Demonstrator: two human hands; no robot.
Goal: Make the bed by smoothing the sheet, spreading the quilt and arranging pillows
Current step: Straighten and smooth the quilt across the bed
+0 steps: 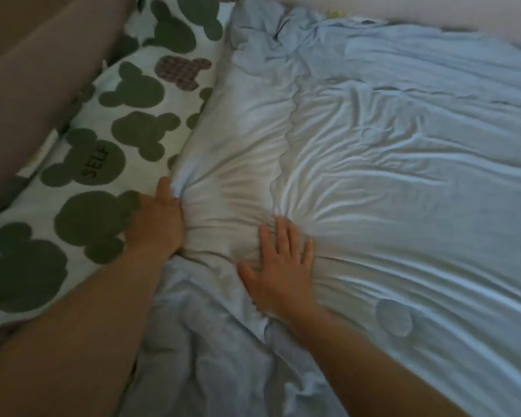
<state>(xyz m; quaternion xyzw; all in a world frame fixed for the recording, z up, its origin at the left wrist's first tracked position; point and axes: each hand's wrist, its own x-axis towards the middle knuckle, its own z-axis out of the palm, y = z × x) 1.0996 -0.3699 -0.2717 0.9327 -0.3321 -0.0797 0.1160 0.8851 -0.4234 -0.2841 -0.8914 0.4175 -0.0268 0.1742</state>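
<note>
Smoothing step: left hand (160, 219) pinches bunched blue sheet (403, 176) (possibly thin quilt) beside patterned pillow (82, 182); right hand (280, 275) flat, fingers spread, pressing. Next: pull taut, sweep wrinkles outward.

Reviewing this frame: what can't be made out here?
Head view, left hand: fingers tucked into the blue fabric, grip unclear.
Head view, blue fabric: sheet or quilt, cannot tell; far side blurred.
Head view, patterned pillow: near end cut off by the left edge.
Head view, pale object at top right: cut by the top edge, blurred.
</note>
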